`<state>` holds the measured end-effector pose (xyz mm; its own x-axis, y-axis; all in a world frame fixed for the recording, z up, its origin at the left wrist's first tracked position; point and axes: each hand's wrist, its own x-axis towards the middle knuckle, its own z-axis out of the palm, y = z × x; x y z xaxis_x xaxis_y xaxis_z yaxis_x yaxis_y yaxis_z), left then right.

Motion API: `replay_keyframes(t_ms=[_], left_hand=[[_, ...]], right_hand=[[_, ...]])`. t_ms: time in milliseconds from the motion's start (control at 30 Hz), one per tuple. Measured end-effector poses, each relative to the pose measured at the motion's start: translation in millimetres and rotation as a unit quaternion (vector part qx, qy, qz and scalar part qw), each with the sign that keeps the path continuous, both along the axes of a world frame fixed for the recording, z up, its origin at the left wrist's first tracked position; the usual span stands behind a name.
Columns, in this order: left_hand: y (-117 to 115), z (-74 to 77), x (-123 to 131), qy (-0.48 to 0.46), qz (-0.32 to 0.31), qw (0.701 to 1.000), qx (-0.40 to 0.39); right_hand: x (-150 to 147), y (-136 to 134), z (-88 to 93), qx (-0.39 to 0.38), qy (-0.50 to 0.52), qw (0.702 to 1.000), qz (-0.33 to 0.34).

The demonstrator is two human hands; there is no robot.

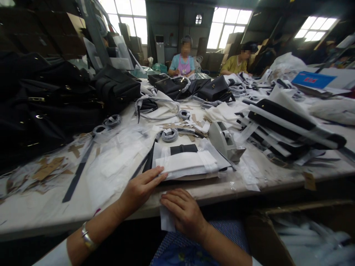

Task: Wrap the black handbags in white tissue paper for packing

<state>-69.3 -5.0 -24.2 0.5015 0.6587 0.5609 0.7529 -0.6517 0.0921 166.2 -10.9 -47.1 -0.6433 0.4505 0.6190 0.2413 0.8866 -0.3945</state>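
Note:
A black bag (177,149), mostly covered with white wrapping sheets (185,162), lies near the table's front edge. My left hand (142,186) rests with outstretched fingers on the left front corner of the wrapping. Just below the table edge, my right hand (184,210) has its fingers closed round a small white sheet (167,220). Behind the bag is a coiled, wrapped strap (169,135). A grey tape dispenser (222,138) stands to the right of the bag.
Black bags (47,99) are heaped at the left. Wrapped black pieces (291,125) are stacked at the right. Paper scraps (48,170) lie at the front left. An open carton (313,229) is below the table at the right. Two people sit across the table.

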Motion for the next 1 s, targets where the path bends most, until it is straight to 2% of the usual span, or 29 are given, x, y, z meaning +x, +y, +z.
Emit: replay_keyframes(t_ms=[167, 367, 600, 833, 1000], left_hand=[[0, 0.3, 0, 0.007, -0.005, 1.0, -0.004], [-3, 1.8, 4, 0.036, 0.017, 0.999, 0.036], [-3, 0.9, 10, 0.026, 0.027, 0.997, 0.072], [-15, -2.5, 16, 0.003, 0.031, 0.996, 0.083], [-32, -4.0, 26, -0.026, 0.038, 0.997, 0.055]], right_hand=[[-6, 6, 0.2, 0.044, 0.063, 0.997, 0.006], [-4, -4, 7.7, 0.072, 0.051, 0.995, 0.041], [7, -16, 14.3, 0.124, 0.034, 0.991, 0.031], [5, -13, 32.1, 0.158, 0.022, 0.986, 0.048], [12, -17, 50.5, 0.141, 0.014, 0.989, 0.054]])
